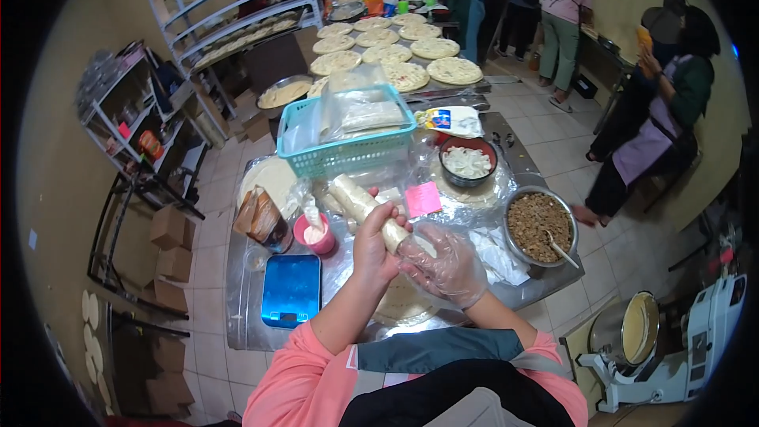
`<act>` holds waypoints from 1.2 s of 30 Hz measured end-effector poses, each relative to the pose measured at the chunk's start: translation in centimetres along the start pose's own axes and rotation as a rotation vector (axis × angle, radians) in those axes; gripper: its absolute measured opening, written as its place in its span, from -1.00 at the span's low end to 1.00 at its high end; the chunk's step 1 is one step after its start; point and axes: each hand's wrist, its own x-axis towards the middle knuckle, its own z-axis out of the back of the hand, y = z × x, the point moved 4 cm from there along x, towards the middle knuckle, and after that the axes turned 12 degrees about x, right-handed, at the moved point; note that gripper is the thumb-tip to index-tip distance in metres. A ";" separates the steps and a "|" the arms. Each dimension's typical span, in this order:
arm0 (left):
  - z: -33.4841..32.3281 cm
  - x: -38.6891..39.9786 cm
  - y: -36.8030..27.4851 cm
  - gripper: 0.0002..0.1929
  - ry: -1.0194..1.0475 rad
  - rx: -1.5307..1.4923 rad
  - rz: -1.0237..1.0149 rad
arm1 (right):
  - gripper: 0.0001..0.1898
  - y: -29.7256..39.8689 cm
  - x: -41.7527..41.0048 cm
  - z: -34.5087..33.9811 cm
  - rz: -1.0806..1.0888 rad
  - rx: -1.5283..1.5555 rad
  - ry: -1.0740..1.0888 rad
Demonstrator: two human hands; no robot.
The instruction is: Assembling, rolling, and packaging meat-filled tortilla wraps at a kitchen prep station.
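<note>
My bare left hand [378, 243] is wrapped around a rolled flatbread wrap [359, 198], held tilted above the table. A clear plastic glove covers my right hand [447, 264], whose fingers touch the near end of the roll. Below my hands a round flatbread [406, 302] lies on the plastic-covered table. Left of it are a blue kitchen scale [290, 290] and a pink cup [315, 234] of white cream. To the right stand a metal bowl of brown crumbly filling [538, 225] with a spoon, and a dark bowl of white sliced pieces [467, 161].
A turquoise plastic basket [350, 154] with bagged rolls stands behind my hands. Pink sticky notes [423, 198] and crumpled white paper [500, 255] lie nearby. Topped dough rounds [379, 37] cover a farther table. A stand mixer [670, 350] is at right; a person [658, 95] sits beyond the table.
</note>
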 end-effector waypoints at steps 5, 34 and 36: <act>0.0 -0.1 0.7 -0.49 0.010 0.101 0.019 | -0.68 -0.1 -0.9 -0.2 0.016 0.048 -0.011; 0.6 0.1 0.9 -0.49 -0.014 0.069 -0.124 | -0.75 -0.5 -0.9 -1.6 -0.189 0.444 0.034; 1.0 0.3 1.2 -0.50 -0.029 0.015 -0.122 | -0.65 -1.1 -1.9 -2.5 -0.410 0.815 -0.009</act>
